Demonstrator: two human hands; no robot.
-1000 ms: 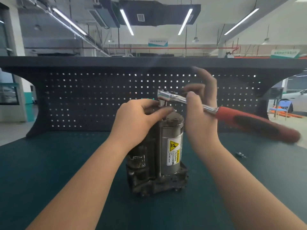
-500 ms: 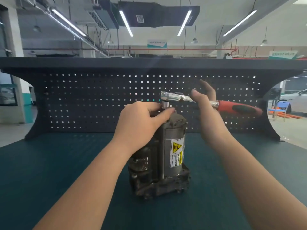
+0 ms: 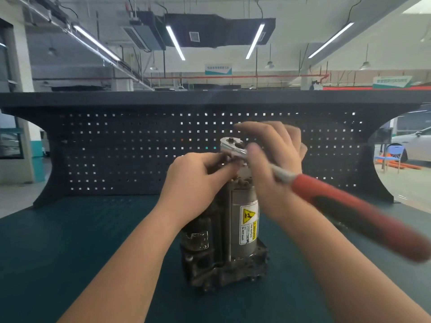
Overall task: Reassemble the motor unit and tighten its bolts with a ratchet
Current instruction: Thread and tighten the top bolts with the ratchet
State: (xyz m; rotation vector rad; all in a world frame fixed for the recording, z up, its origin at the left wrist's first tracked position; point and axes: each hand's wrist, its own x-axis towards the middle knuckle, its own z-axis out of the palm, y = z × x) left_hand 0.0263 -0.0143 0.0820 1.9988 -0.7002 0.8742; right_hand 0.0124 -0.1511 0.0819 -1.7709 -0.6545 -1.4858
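Note:
The motor unit (image 3: 242,231), a grimy metal cylinder with a yellow warning label on a dark cast base, stands upright on the green mat. My left hand (image 3: 196,180) grips its top, fingers pinched just under the ratchet head. The ratchet (image 3: 349,203) has a chrome head sitting on top of the motor and a blurred red and black handle pointing toward the lower right. My right hand (image 3: 275,159) holds the chrome shaft close to the head, with its fingers partly spread. The bolt under the socket is hidden.
The green bench mat (image 3: 70,252) spreads to both sides of the motor. A black pegboard back panel (image 3: 116,148) stands behind it. A small dark part (image 3: 341,226) lies on the mat at the right, half hidden behind the handle.
The ratchet handle has swung from pointing right toward me, to the lower right. My right hand turned with it. The left hand has stayed on the motor's top.

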